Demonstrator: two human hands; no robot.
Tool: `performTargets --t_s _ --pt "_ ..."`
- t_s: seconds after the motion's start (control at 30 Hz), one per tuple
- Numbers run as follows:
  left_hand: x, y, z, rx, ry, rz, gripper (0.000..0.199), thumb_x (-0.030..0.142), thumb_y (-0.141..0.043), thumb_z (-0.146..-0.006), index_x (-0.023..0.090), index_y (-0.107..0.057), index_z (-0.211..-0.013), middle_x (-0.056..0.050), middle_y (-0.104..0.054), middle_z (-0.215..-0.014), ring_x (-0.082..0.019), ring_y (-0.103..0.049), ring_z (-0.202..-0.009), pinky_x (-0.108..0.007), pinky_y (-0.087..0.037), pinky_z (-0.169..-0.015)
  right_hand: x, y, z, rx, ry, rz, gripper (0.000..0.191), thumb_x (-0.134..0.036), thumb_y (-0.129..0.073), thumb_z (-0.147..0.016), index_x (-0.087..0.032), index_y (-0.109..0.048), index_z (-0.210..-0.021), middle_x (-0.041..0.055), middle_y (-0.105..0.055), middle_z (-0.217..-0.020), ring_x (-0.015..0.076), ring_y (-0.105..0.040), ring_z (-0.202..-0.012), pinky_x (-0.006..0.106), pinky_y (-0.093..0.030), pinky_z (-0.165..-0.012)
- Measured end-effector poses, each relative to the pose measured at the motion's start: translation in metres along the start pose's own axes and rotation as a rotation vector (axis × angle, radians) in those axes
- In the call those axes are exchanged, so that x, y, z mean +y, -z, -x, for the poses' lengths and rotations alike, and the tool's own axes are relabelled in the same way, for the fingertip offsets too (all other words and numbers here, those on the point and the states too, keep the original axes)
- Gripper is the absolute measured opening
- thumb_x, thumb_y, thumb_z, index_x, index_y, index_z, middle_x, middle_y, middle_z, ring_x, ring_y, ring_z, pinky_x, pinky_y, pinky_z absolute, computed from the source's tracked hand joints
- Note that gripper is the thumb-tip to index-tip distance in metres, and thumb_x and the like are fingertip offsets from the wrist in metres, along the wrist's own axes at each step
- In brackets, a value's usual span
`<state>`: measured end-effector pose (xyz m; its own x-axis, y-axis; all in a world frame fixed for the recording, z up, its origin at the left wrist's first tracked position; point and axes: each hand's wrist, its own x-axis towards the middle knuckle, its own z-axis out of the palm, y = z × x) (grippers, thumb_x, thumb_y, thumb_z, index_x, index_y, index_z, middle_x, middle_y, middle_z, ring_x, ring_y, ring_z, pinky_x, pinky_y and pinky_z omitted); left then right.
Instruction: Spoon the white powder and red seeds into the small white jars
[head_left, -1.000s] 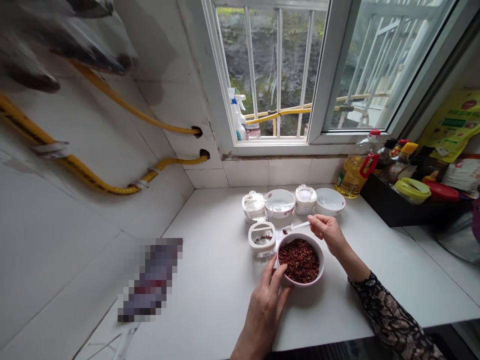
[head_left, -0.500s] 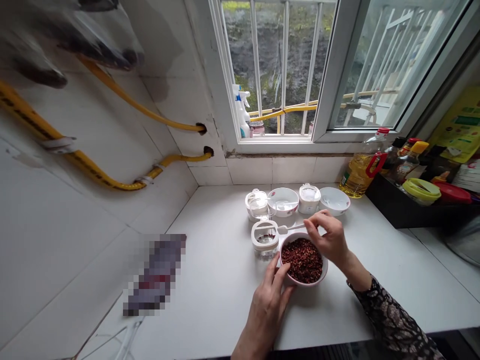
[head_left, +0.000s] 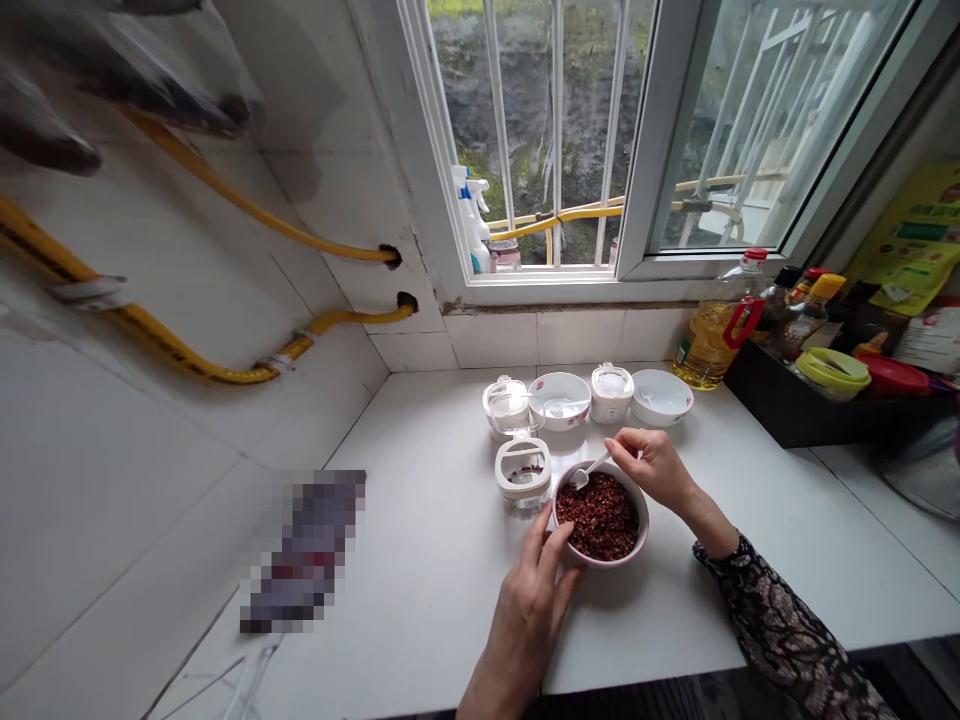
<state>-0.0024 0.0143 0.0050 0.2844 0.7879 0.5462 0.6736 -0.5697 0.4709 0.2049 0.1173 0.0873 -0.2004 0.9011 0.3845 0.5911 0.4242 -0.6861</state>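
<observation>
A pink-rimmed white bowl (head_left: 642,530) sits near the counter's front, filled with dark red peppercorns (head_left: 598,516). My left hand (head_left: 529,615) grips the bowl's left side, with its fingers against the rim. My right hand (head_left: 651,470) pinches the handle of a small white spoon (head_left: 592,468), whose scoop rests at the bowl's far rim among the peppercorns. Just left of the bowl stands a glass spice jar (head_left: 523,482) with a white open-top lid and a few peppercorns inside.
Behind the bowl, on the white counter (head_left: 427,560), stand a glass jar (head_left: 507,408), a lidded white jar (head_left: 611,393) and small white bowls (head_left: 559,400) (head_left: 661,397). A cooking oil bottle (head_left: 709,345) and a black tray of condiments (head_left: 795,405) stand to the right.
The spoon's scoop has moved from beside the jar's lid into the bowl at its far rim. My right hand has shifted left with it. My left hand stays on the bowl.
</observation>
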Motion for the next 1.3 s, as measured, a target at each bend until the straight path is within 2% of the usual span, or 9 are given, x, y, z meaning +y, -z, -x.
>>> performTargets --t_s 0.3,0.67,1.0,1.3 --pt "0.001 0.0 -0.001 0.018 -0.004 -0.007 0.042 0.013 -0.052 -0.095 0.023 -0.045 -0.135 -0.017 -0.053 -0.145 -0.026 -0.061 -0.127 -0.035 -0.059 -0.095 0.003 -0.003 0.0 -0.004 -0.098 -0.124 0.048 -0.049 -0.054 -0.085 -0.021 -0.039 -0.05 -0.0035 -0.036 -0.049 0.0107 -0.031 -0.051 0.026 -0.026 -0.049" --pt "0.0 -0.001 0.0 0.026 -0.006 0.005 0.04 0.014 -0.051 -0.096 0.023 -0.046 -0.135 -0.018 -0.052 -0.145 -0.027 -0.06 -0.128 -0.036 -0.059 -0.096 0.01 -0.007 -0.003 -0.012 -0.203 -0.242 0.048 -0.054 -0.056 -0.08 -0.021 -0.038 -0.049 -0.0035 -0.034 -0.05 0.0105 -0.031 -0.052 0.025 -0.026 -0.047" --pt "-0.007 -0.02 0.008 0.065 0.032 0.041 0.042 0.014 -0.047 -0.096 0.024 -0.046 -0.137 -0.016 -0.049 -0.149 -0.026 -0.056 -0.133 -0.039 -0.058 -0.098 0.012 -0.003 -0.005 0.051 -0.253 -0.279 0.05 -0.056 -0.059 -0.076 -0.022 -0.036 -0.048 -0.004 -0.032 -0.05 0.0095 -0.028 -0.051 0.026 -0.022 -0.048" --pt "-0.007 -0.02 0.008 0.069 0.036 0.07 0.043 0.013 -0.047 -0.095 0.024 -0.045 -0.137 -0.017 -0.047 -0.15 -0.027 -0.055 -0.134 -0.039 -0.058 -0.097 0.015 -0.004 -0.008 0.043 -0.397 -0.543 0.056 -0.067 -0.067 -0.069 -0.022 -0.044 -0.048 -0.0046 -0.036 -0.044 0.0081 -0.026 -0.043 0.025 -0.018 -0.041"
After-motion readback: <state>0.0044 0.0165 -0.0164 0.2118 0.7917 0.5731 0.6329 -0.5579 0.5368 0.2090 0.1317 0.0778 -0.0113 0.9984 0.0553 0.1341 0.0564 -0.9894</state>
